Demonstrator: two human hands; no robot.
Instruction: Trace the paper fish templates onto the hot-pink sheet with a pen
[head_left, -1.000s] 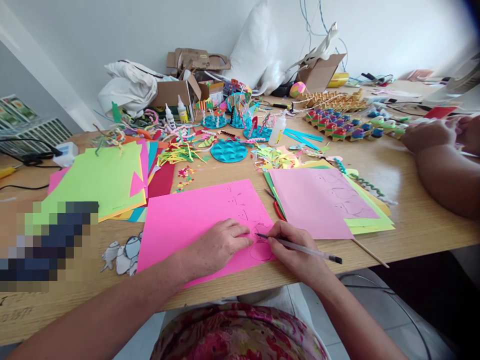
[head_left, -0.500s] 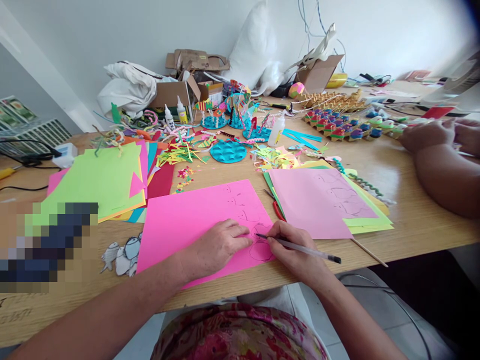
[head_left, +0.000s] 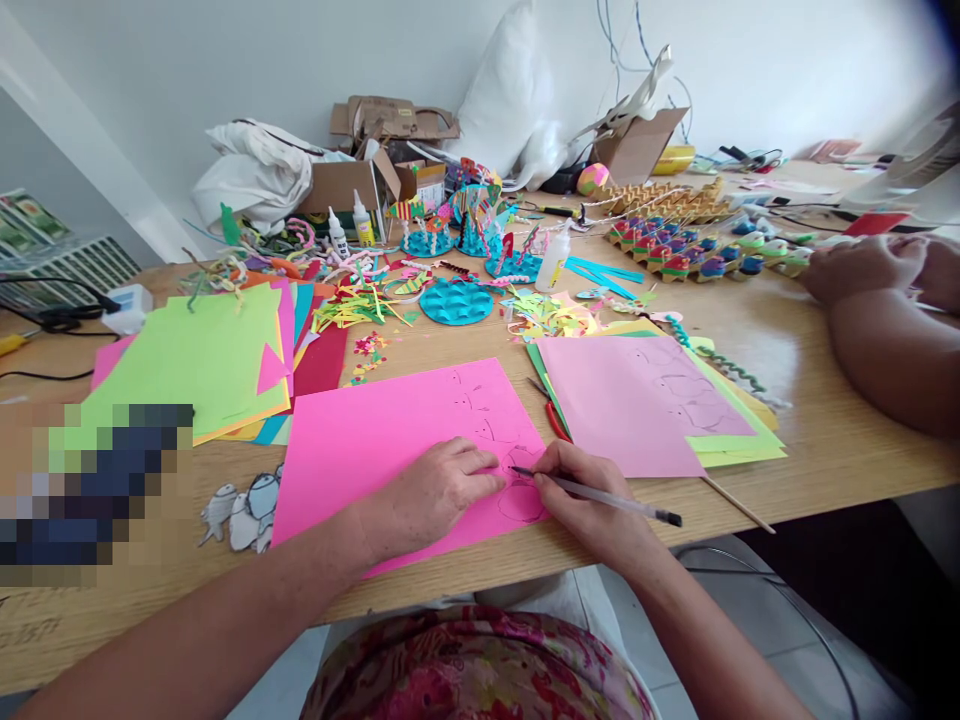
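Observation:
A bright pink sheet of paper (head_left: 360, 450) lies on the table in front of me, with a row of thin fish-like outlines down its right side. My left hand (head_left: 450, 490) rests on the sheet, fingers stretched towards the lowest outlines. Between the thumb and fingers of my right hand (head_left: 585, 495) is a pen (head_left: 619, 502) with a clear barrel and a dark end cap. Its tip touches the paper at one outline, just right of my left fingertips. Grey fish cutouts (head_left: 244, 518) lie by the sheet's left edge, partly covered by it.
A pale pink sheet (head_left: 600, 400) with drawn outlines tops a stack on the right, beside red-handled scissors (head_left: 556, 420) and a thin stick (head_left: 739, 503). Coloured papers (head_left: 202, 350) lie left. Glue bottles (head_left: 553, 262) and paper scraps stand behind. Another person's hands (head_left: 862, 268) are at right.

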